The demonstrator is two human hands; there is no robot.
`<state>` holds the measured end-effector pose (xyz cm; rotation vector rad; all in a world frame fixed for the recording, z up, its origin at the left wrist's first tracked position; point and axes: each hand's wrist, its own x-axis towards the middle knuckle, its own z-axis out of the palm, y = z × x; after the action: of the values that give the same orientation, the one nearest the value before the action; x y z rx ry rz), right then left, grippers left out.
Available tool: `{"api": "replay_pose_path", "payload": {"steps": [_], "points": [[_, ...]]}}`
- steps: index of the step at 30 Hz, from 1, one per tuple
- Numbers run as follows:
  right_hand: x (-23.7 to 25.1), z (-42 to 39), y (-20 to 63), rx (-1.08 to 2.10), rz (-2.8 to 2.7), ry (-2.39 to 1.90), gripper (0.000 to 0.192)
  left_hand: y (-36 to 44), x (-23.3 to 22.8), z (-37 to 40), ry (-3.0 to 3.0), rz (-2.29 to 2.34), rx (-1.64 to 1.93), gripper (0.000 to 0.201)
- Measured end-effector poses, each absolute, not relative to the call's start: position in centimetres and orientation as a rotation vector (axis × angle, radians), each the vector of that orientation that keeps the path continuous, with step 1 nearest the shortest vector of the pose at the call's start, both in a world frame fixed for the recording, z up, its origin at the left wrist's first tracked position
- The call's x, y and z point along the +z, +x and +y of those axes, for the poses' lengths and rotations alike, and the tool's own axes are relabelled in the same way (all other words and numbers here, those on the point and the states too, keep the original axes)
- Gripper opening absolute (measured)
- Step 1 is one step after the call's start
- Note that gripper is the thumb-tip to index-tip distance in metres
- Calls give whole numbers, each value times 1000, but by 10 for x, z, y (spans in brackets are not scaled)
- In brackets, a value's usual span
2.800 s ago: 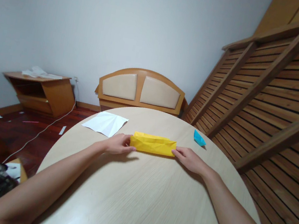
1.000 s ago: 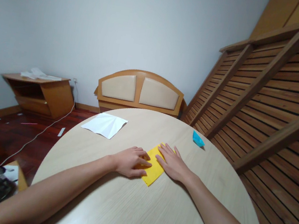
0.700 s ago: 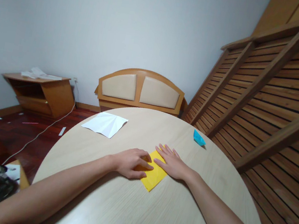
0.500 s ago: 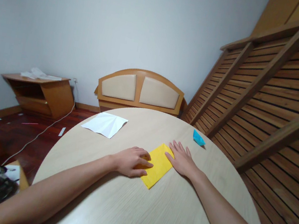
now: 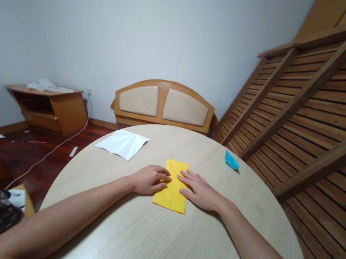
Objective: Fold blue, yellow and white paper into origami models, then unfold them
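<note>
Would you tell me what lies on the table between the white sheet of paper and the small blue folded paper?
In the head view, only bare table top lies between the white sheet and the blue folded paper; the yellow folded paper sits nearer the person.

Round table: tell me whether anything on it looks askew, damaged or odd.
Nothing on the round table stands out. The yellow folded paper lies flat under the left hand and right hand; the white sheet is only creased.

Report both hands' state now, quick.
Left hand: open, fingers resting on the yellow folded paper.
Right hand: open, flat, fingers on the same paper.
</note>
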<state>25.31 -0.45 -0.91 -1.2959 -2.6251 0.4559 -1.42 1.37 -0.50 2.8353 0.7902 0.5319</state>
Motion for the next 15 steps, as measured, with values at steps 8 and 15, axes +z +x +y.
{"api": "replay_pose_path", "payload": {"steps": [8,15], "points": [[2,-5,256,296,-2630,-1243,48,-15,-3,14,2915,954,467,33],[3,-11,257,395,-2667,-1226,76,-18,-2,16,2909,1025,462,33]]}}
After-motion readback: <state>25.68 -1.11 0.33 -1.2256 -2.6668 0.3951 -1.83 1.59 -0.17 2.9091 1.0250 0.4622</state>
